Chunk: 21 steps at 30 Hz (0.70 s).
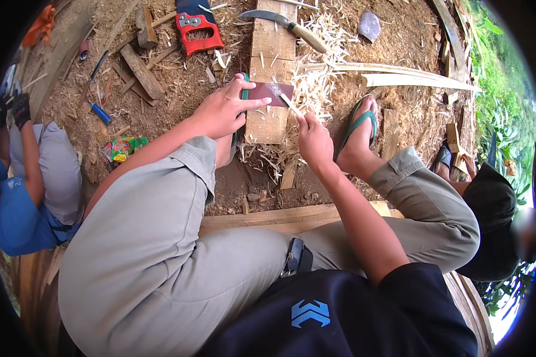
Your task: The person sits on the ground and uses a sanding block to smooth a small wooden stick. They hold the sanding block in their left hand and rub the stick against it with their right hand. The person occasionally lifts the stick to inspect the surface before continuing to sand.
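Observation:
A dark red-brown sheet, likely sandpaper [259,91], lies across a wooden plank [271,128] between my feet. My left hand [220,110] rests at the sheet's left end, fingers stretched and spread, with fingertips pressing it onto the plank. My right hand [315,141] pinches a thin pale wooden stick [291,104]. The stick's far tip touches the sheet, where a patch of whitish dust shows. Further up the plank lies a curved knife [307,35] with a wooden handle.
A red-handled saw [198,35], wood blocks [143,72] and a blue-handled tool [100,112] lie to the left. Wood shavings [315,89] and long strips [411,78] are on the right. One person [27,184] sits at left; another, in a black cap [488,223], is at right.

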Available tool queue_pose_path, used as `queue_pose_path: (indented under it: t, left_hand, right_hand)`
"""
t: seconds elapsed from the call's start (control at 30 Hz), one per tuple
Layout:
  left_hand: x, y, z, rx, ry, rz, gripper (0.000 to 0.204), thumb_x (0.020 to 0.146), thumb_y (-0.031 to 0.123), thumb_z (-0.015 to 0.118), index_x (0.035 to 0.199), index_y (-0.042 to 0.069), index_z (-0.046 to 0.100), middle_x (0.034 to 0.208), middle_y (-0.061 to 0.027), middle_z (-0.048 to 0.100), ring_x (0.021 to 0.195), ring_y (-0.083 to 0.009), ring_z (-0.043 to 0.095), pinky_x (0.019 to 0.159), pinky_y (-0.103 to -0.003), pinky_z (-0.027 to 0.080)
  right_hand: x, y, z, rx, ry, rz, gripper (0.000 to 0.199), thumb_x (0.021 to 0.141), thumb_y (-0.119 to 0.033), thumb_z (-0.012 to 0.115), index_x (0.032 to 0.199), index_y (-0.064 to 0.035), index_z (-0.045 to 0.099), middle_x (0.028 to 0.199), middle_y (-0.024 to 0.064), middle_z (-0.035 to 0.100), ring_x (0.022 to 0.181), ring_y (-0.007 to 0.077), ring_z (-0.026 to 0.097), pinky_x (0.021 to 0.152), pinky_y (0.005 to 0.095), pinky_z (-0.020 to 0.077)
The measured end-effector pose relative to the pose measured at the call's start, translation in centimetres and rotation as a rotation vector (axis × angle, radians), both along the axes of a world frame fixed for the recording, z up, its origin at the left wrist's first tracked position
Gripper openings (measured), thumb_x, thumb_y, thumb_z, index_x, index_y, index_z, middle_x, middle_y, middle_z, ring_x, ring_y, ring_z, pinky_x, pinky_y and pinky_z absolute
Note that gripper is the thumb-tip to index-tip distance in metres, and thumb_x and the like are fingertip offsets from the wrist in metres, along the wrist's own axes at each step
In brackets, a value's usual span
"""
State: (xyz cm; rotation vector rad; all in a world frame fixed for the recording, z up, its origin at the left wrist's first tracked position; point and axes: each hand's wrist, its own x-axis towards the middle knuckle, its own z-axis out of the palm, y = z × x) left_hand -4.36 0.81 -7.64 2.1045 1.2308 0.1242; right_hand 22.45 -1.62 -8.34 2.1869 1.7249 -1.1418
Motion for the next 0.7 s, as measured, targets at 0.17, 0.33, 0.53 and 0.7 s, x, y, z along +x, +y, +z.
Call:
queue_pose_path:
  t: [0.17, 0.33, 0.53, 0.7]
  left_hand:
    - [0.1, -0.1, 0.4, 0.0, 0.01, 0.02, 0.065, 0.083, 0.005, 0.067, 0.138, 0.038, 0.064, 0.146, -0.0113, 0.045, 0.136, -0.0346, 0.05, 0.111, -0.045, 0.049]
    - [0.1, 0.2, 0.4, -0.029, -0.016, 0.03, 0.063, 0.083, 0.005, 0.067, 0.137, 0.038, 0.065, 0.146, -0.0122, 0.047, 0.141, -0.0353, 0.046, 0.114, -0.045, 0.046]
    - [0.1, 0.0, 0.3, -0.005, -0.006, 0.024, 0.064, 0.083, 0.004, 0.066, 0.137, 0.038, 0.065, 0.147, -0.0115, 0.047, 0.143, -0.0355, 0.044, 0.116, -0.046, 0.044]
    - [-0.1, 0.0, -0.1, -0.007, -0.025, 0.023, 0.065, 0.084, 0.004, 0.065, 0.138, 0.039, 0.065, 0.148, -0.0112, 0.046, 0.143, -0.0355, 0.043, 0.116, -0.046, 0.044]
  right_hand:
    - [-0.6, 2.0, 0.9, 0.053, 0.026, 0.038, 0.039, 0.106, -0.046, 0.05, 0.107, -0.0115, 0.069, 0.086, 0.0248, 0.071, 0.086, 0.0487, 0.068, 0.075, 0.0562, 0.0516]
    - [0.8, 0.8, 0.2, 0.048, 0.102, 0.058, 0.04, 0.105, -0.045, 0.053, 0.099, -0.0075, 0.066, 0.079, 0.0236, 0.07, 0.082, 0.0463, 0.069, 0.074, 0.0545, 0.0516]
    - [1.2, 2.4, 0.6, -0.008, 0.223, 0.068, 0.045, 0.105, -0.047, 0.05, 0.102, -0.0053, 0.067, 0.078, 0.022, 0.069, 0.082, 0.0446, 0.068, 0.077, 0.0512, 0.0508]
    - [2.2, 1.8, -0.5, -0.141, 0.25, 0.065, 0.055, 0.11, -0.051, 0.035, 0.115, -0.0048, 0.065, 0.1, 0.0262, 0.07, 0.104, 0.0456, 0.065, 0.092, 0.0513, 0.0475]
